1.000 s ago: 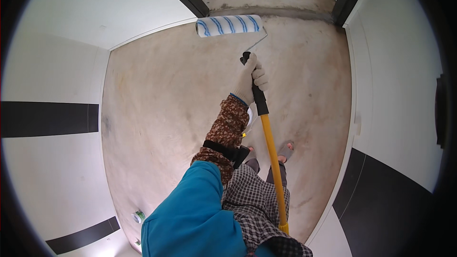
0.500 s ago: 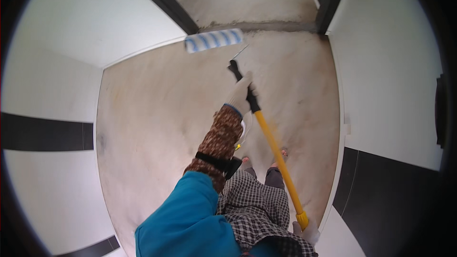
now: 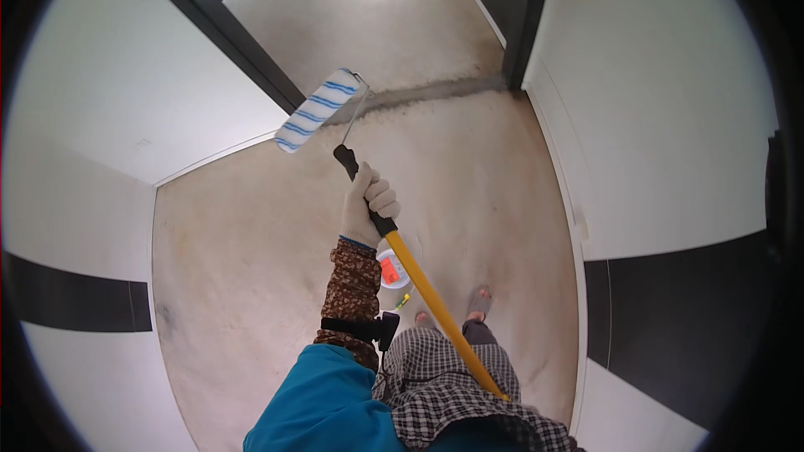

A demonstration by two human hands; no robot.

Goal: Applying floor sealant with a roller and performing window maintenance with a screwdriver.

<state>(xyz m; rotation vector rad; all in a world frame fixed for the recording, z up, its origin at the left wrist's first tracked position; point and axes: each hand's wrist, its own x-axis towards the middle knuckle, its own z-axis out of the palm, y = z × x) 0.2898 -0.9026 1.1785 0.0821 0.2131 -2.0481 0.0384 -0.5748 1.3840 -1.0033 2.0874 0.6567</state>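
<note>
My left hand [image 3: 371, 198], in a cream knitted glove, is wrapped round the black grip of a paint roller [image 3: 318, 112]. Its white sleeve with blue stripes points up and to the left, raised in front of me near the dark door frame. A bent wire arm joins the sleeve to the grip. From the grip, a yellow pole [image 3: 433, 302] slants back toward my checked apron [image 3: 452, 368], where its lower end goes out of sight. My right hand does not show. Partly behind my left wrist and the pole stands a round white container [image 3: 389, 271] with a red patch.
Plain beige floor [image 3: 251, 259] lies between white walls with black bands. Ahead is a doorway with a dark frame [image 3: 526, 25] and a rough grey strip [image 3: 427, 94] across its threshold. A small yellow-green thing [image 3: 404, 301] sits by my feet [image 3: 479, 301].
The roller sleeve has swung left, down and into a steeper tilt, and my left hand has shifted left with it. My right hand, earlier at the pole's lower end, has left the view.
</note>
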